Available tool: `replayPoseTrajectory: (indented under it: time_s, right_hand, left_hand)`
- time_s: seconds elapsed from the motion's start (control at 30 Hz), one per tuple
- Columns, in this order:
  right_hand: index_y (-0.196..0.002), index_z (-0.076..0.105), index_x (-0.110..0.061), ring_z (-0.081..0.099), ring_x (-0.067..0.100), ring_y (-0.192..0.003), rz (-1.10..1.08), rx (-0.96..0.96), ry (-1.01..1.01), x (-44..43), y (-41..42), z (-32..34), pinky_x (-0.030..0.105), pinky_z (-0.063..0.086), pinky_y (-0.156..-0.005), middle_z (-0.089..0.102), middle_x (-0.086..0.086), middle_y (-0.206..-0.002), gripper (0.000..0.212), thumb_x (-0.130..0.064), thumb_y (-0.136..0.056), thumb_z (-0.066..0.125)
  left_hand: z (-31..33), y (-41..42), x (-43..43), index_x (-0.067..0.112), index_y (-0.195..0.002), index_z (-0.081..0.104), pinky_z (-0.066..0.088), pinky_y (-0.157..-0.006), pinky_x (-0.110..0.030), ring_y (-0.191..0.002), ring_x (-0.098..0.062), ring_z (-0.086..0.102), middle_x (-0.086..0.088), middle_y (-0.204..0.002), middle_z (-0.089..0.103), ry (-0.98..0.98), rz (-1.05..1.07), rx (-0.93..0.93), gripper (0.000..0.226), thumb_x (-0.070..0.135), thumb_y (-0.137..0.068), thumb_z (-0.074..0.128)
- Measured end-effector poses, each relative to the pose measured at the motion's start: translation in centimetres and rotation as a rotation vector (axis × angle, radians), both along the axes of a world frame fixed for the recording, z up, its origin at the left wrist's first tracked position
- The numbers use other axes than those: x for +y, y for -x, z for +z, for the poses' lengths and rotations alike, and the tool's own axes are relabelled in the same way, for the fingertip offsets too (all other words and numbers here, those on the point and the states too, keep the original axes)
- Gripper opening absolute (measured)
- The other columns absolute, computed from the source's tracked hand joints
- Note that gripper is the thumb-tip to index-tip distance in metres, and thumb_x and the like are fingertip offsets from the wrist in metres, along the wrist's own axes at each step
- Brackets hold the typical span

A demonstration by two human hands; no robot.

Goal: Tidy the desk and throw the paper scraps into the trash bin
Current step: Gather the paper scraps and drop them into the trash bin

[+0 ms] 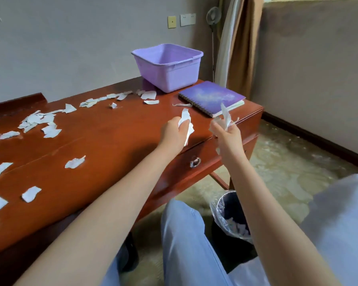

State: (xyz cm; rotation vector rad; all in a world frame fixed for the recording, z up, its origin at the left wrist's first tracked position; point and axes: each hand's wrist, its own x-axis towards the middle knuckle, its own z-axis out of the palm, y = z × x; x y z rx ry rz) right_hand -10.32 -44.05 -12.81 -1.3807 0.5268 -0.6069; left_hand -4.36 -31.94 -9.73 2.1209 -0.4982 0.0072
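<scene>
Paper scraps [239,229] seemingly in trash bin [217,206], left hand [174,134] and right hand [228,135] fingers clutching more.

A reddish-brown wooden desk [116,141] is strewn with torn white paper scraps [50,130] across its left and far parts. A lilac plastic tub [174,79] is set at the far right corner, and a purple spiral notebook [212,97] is laid just beside it.
</scene>
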Motion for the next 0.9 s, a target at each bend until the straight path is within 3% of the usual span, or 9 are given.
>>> replayPoseTrajectory:
  time_s: [0.13,0.27,0.37,0.43,0.53,0.67,0.77,0.83,0.9]
  right_hand:
    - [-0.088,0.056,-0.026,0.045,0.009,-0.054,-0.128,0.050,-0.051,-5.0,3.1,-3.3,0.019,0.034,-0.045,0.057,0.000,-0.074,0.005,-0.026,-0.091,0.059]
    - [-0.093,0.054,-0.014,0.047,0.004,-0.044,-0.193,0.135,-0.134,-8.9,5.2,-7.5,0.016,0.032,-0.038,0.054,-0.002,-0.068,0.012,-0.025,-0.092,0.058]
    - [-0.100,0.052,-0.010,0.043,0.007,-0.049,-0.222,0.251,-0.173,-11.4,5.9,-11.6,0.014,0.029,-0.034,0.050,-0.002,-0.069,0.021,-0.028,-0.092,0.059]
    - [-0.104,0.052,-0.008,0.041,0.009,-0.052,-0.237,0.331,-0.192,-12.8,6.2,-14.5,0.017,0.031,-0.038,0.050,-0.001,-0.069,0.024,-0.028,-0.092,0.059]
    - [-0.109,0.052,-0.005,0.041,0.011,-0.052,-0.229,0.465,-0.227,-14.5,6.3,-18.9,0.023,0.033,-0.044,0.051,0.001,-0.069,0.028,-0.027,-0.092,0.058]
    - [-0.100,0.053,-0.008,0.040,0.011,-0.048,-0.200,0.620,-0.323,-16.0,5.9,-24.8,0.024,0.033,-0.043,0.049,0.002,-0.065,0.020,-0.027,-0.092,0.055]
    - [-0.098,0.052,-0.006,0.038,0.013,-0.047,-0.169,0.748,-0.361,-16.8,5.7,-28.5,0.027,0.031,-0.044,0.046,0.003,-0.063,0.020,-0.023,-0.089,0.052]
    - [-0.105,0.049,-0.006,0.039,0.015,-0.050,-0.140,0.830,-0.366,-17.1,5.5,-30.7,0.030,0.031,-0.047,0.046,0.005,-0.064,0.024,-0.020,-0.087,0.052]
    - [-0.104,0.049,-0.007,0.041,0.017,-0.052,-0.134,0.886,-0.375,-17.4,5.4,-32.4,0.030,0.033,-0.052,0.048,0.006,-0.066,0.022,-0.019,-0.086,0.052]
  left_hand:
    - [-2.1,3.0,-5.6,0.014,-0.059,0.035,0.026,-0.060,-0.025,-0.081,-0.041,0.053,-0.029,-0.088,0.063,-0.026,-0.156,-0.004,0.040,0.017,-0.097,0.046]
    - [-5.4,5.2,-10.0,0.007,-0.068,0.047,0.021,-0.056,-0.024,-0.074,-0.029,0.048,-0.023,-0.086,0.063,-0.124,-0.297,0.029,0.032,0.020,-0.097,0.045]
    - [-8.8,5.6,-12.8,0.010,-0.056,0.036,0.013,-0.055,-0.028,-0.066,-0.027,0.036,-0.012,-0.058,0.041,-0.186,-0.366,0.077,0.042,0.017,-0.096,0.047]
    - [-11.2,5.5,-14.4,0.014,-0.054,0.028,0.016,-0.057,-0.030,-0.064,-0.024,0.034,0.000,-0.055,0.028,-0.269,-0.392,0.134,0.046,0.019,-0.096,0.047]
    - [-14.6,5.0,-16.3,0.004,-0.063,0.044,0.029,-0.059,-0.035,-0.069,-0.024,0.041,-0.001,-0.057,0.032,-0.412,-0.430,0.261,0.041,0.024,-0.099,0.041]
    - [-19.2,4.5,-18.0,0.007,-0.064,0.046,0.028,-0.056,-0.029,-0.073,-0.027,0.048,-0.022,-0.083,0.060,-0.557,-0.479,0.417,0.048,0.030,-0.102,0.031]
    - [-22.8,3.6,-18.6,0.015,-0.063,0.047,0.031,-0.054,-0.021,-0.063,-0.016,0.046,-0.021,-0.095,0.062,-0.598,-0.450,0.494,0.043,0.026,-0.102,0.032]
    - [-25.2,2.9,-19.0,0.006,-0.101,0.060,0.041,-0.072,-0.024,-0.087,-0.022,0.054,-0.018,-0.120,0.056,-0.602,-0.433,0.554,0.030,0.025,-0.101,0.037]
    - [-27.1,2.5,-19.4,0.002,-0.127,0.048,0.039,-0.082,-0.029,-0.110,-0.030,0.050,-0.018,-0.132,0.049,-0.619,-0.422,0.586,0.036,0.024,-0.099,0.040]
